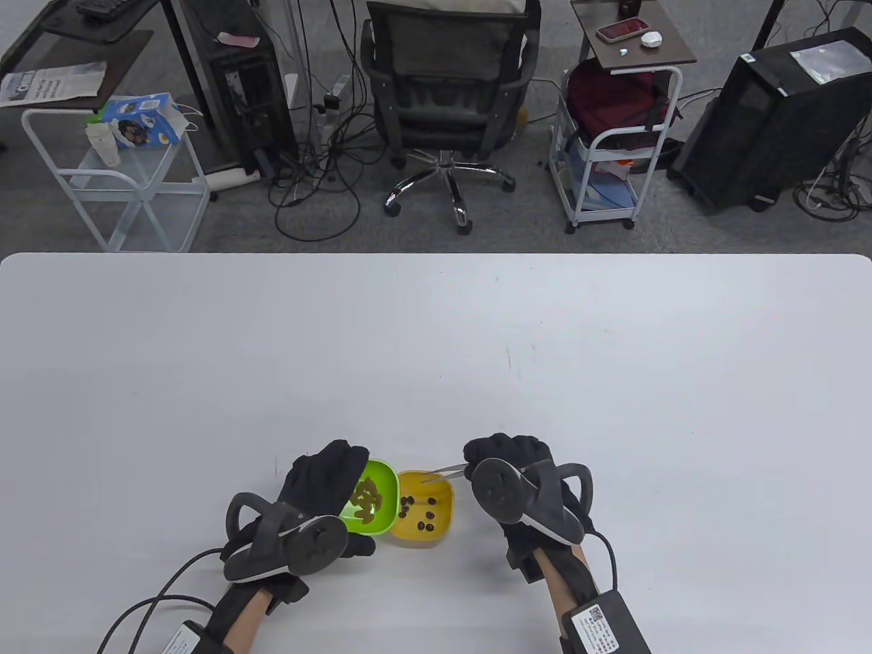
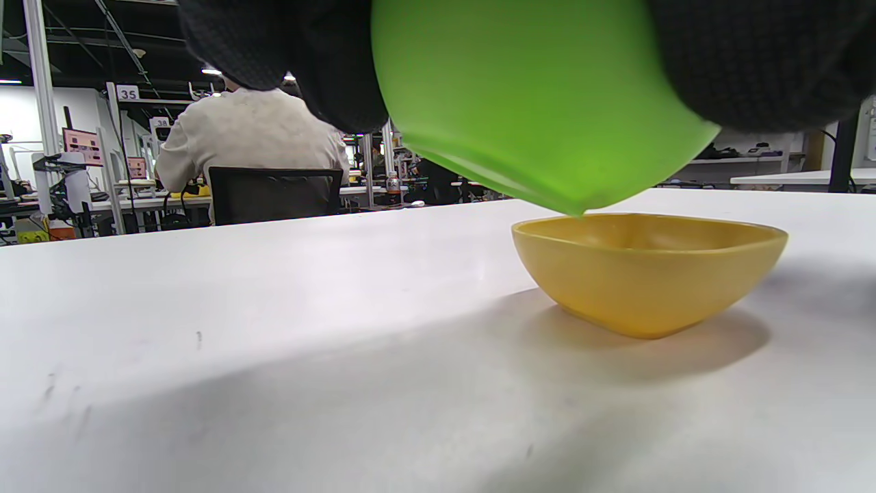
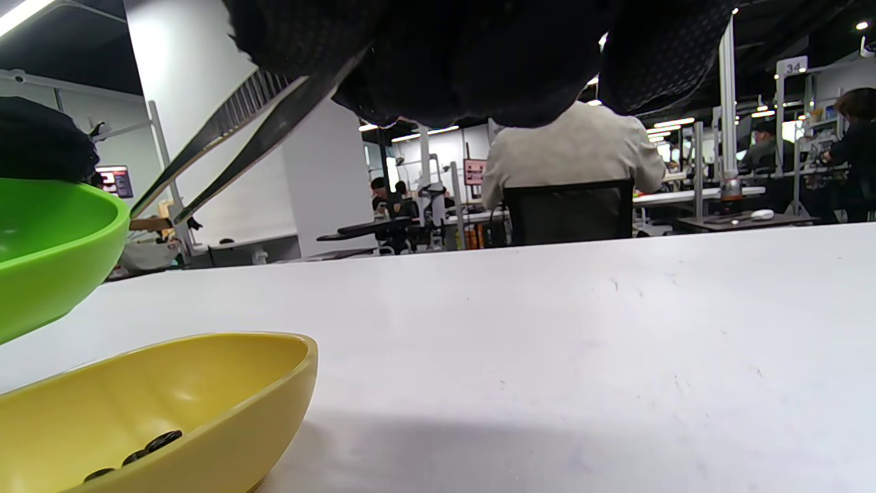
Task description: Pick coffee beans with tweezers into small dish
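Over on the left side, the left hand point(image 1: 320, 494) grips the green dish point(image 1: 378, 504), gloved fingers wrapped around its far and near walls. The left wrist view shows the green dish point(image 2: 540, 103) lifted off the white worktop point(image 1: 436, 354) and tilted, its lowest corner hanging just at the rim of the yellow dish point(image 2: 647, 274). Inside the green dish lies a heap of coffee beans point(image 1: 368, 496), gathered toward its left wall.

Just beside it to the right, the yellow dish point(image 1: 426, 518) sits flat on the worktop, the two rims touching or nearly so in the table view. Several dark beans point(image 1: 415, 511) lie scattered across its floor; a few show in the right wrist view low in the bowl point(image 3: 137, 452).

Further right, the right hand point(image 1: 507, 460) pinches the tweezers point(image 1: 444, 471), which reach leftward over the far rim of the yellow dish. In the right wrist view the tweezers point(image 3: 226, 140) slant down from the glove with their two tips slightly apart, near the green dish's rim point(image 3: 109, 205), and no bean shows between them.
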Available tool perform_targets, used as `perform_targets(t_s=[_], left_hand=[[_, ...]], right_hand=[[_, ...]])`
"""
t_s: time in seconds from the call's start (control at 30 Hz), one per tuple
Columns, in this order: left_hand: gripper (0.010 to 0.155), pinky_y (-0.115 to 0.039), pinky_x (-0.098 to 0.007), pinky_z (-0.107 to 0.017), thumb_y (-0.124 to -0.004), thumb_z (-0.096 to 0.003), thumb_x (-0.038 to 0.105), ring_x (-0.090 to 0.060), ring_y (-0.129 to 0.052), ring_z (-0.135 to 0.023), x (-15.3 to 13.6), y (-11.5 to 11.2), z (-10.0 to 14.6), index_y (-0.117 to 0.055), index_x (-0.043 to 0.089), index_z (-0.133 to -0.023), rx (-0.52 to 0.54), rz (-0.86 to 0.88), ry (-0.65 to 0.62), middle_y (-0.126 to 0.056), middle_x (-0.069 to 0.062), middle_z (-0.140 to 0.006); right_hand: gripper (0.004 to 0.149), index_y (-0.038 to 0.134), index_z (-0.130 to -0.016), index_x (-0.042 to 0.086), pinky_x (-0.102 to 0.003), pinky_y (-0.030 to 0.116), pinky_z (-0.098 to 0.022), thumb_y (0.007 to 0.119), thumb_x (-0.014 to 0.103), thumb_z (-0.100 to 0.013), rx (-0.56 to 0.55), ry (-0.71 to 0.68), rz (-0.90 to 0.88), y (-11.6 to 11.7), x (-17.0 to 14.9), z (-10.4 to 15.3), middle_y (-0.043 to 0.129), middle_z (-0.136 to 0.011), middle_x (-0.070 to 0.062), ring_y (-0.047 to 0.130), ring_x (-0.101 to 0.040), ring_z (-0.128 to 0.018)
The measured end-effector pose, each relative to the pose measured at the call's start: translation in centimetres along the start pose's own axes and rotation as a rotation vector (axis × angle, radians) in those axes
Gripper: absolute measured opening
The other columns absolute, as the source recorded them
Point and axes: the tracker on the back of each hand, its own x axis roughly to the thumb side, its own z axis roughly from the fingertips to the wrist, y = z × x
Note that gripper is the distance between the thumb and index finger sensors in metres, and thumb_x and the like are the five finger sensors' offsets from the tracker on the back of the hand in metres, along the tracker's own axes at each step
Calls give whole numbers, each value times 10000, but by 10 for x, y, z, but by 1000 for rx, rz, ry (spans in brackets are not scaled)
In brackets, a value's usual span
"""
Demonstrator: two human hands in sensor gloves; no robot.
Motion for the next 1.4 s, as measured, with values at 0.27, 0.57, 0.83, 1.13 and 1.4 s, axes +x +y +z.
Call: perform_targets(t_s=[0.27, 0.57, 0.83, 1.13, 1.4], left_hand=[[1120, -699, -626, -751, -813, -293, 668, -420, -850, -1010, -44, -9, 2, -508, 44, -1173, 13, 103, 144, -587, -268, -1203], [1118, -697, -626, -748, -821, -292, 664, -419, -848, -1011, -84, -44, 4, -501, 55, -1173, -70, 308, 299, -579, -258, -1207], [1111, -671, -650, -749, -827, -309, 648, -469, -795, -1050, -88, -59, 1, -456, 77, -1186, -183, 300, 338, -568, -240, -1228], [1109, -601, -702, -743, -812, -344, 631, -577, -652, -1097, -88, -36, 6, -407, 60, -1204, -163, 266, 342, -470, -314, -1251], [806, -536, -712, -762, -487, -597, 463, -608, -514, -1131, -97, -23, 31, -294, -24, -1210, -266, 37, 349, -352, -333, -1270]], right_hand=[[430, 732, -862, 250, -588, 677, -715, 646, 365, -456, 10, -6, -9, 2, 0, 0, 849, -694, 30, 903, -201, -544], [429, 735, -861, 248, -591, 676, -713, 649, 364, -457, 25, -3, -20, 3, 0, 1, 852, -692, 28, 903, -203, -542], [430, 735, -862, 245, -593, 676, -712, 651, 364, -457, 29, 4, -26, 3, -2, 2, 853, -692, 25, 904, -207, -542], [431, 736, -862, 244, -594, 676, -712, 653, 364, -457, 20, 7, -29, 1, -3, 2, 854, -693, 25, 906, -207, -543], [433, 736, -864, 242, -594, 677, -710, 655, 365, -457, 18, 9, -40, 1, -3, 2, 854, -693, 25, 907, -209, -543]])
